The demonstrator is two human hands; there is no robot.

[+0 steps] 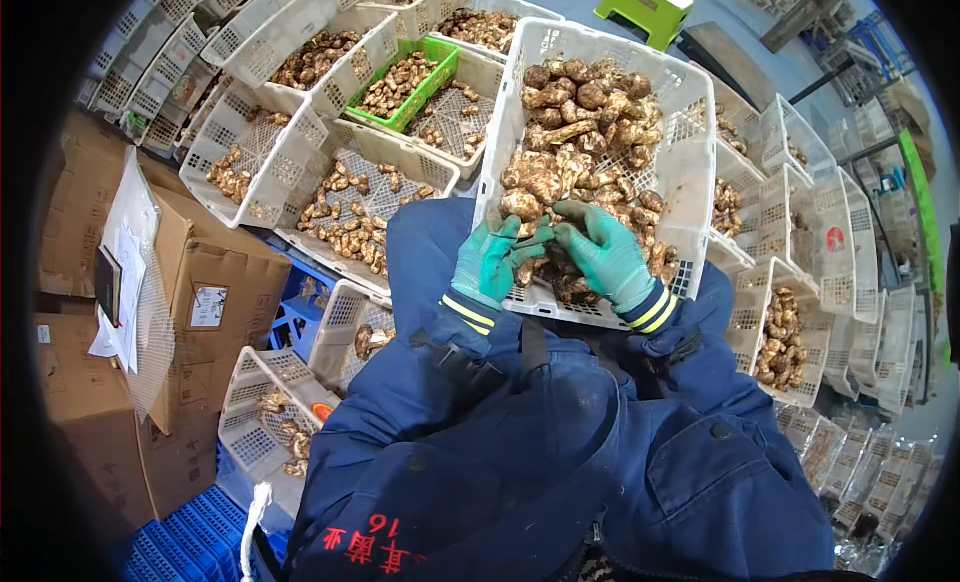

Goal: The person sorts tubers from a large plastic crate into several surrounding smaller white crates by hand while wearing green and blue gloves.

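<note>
A large white plastic crate full of brown-and-white mushrooms lies tilted over the person's lap. My left hand, in a green knit glove, is over the crate's near left part, its fingers beside a thick pale mushroom. Close to it, my right hand, in a matching glove, bends its fingers down over the mushrooms, the fingertips of both hands almost meeting. Whether either hand grips a mushroom between the fingertips cannot be told, since the fingers hide that spot. Darker mushrooms lie just under the hands.
White crates with sorted mushrooms stand at the left, one holding a green basket. More crates line the right side. Cardboard boxes are stacked at far left with papers on them. A green stool stands beyond the large crate.
</note>
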